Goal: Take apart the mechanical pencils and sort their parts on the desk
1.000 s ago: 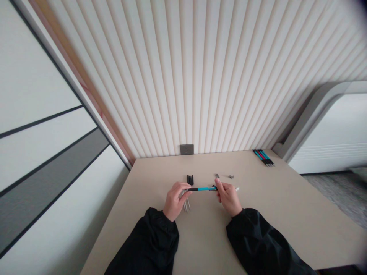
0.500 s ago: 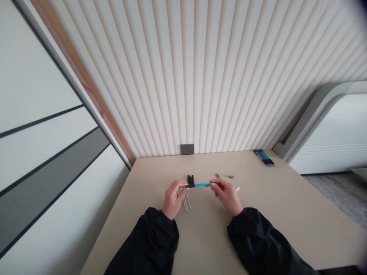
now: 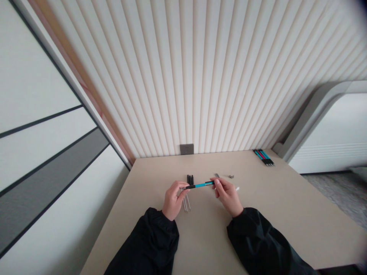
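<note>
Both grips are closed on one blue pen. Its black end is pinched by the fingers of the left hand, and its other end is pinched by the fingers of the right hand. The pen is held just above the counter, between the two hands. Its long side is pointed from left to right, with the right end tipped a little up or away; which of these cannot be told. Neither hand is nearer, since one end is held by each. Thin grey sticks are seen on the counter under the left hand. Short black tubes are laid just behind the pen, small metal bits are seen behind the right hand, and more pens are set well apart at the far right corner.
</note>
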